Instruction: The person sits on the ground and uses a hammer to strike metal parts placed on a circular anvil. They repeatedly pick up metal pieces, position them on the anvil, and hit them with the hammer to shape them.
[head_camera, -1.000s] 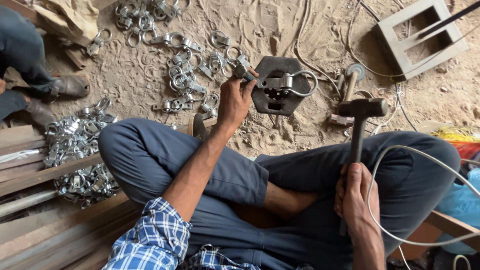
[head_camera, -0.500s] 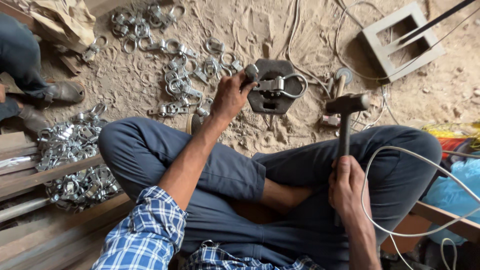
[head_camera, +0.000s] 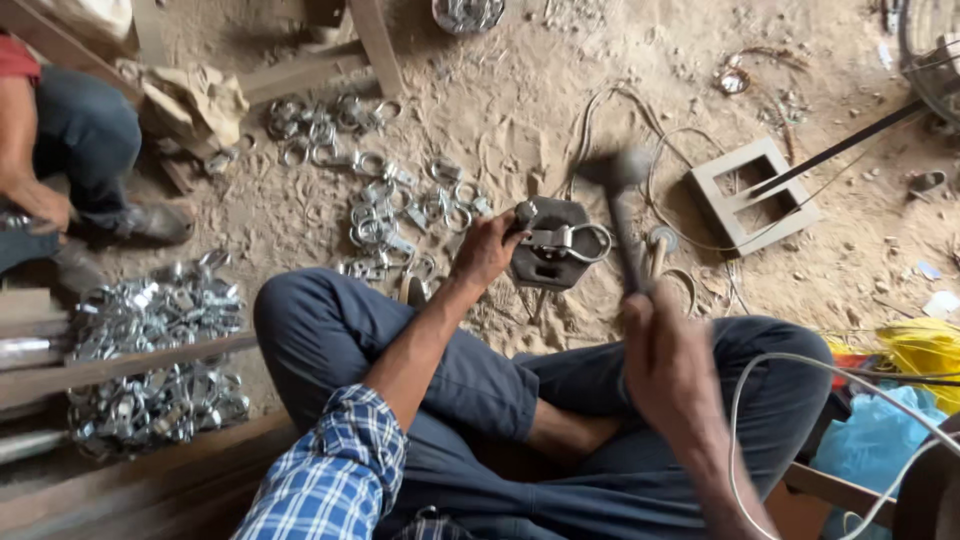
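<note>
Sandy floor (head_camera: 500, 130): metal clamps (head_camera: 400, 210), block (head_camera: 550, 250), cables (head_camera: 620, 110).

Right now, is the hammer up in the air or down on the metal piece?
Up: the hammer, blurred, is raised in the right hand above the metal clamp.

Sandy dirt floor (head_camera: 500, 130), wooden planks (head_camera: 60, 375) left, daylight overhead.

Under the left hand (head_camera: 487, 250) grip, the clamp (head_camera: 565, 241) is shiny bright metal on a dull, dark steel block (head_camera: 552, 268). Beyond it, the loose clamps (head_camera: 385, 215) gleam on the gritty, matt sand floor (head_camera: 500, 120).
</note>
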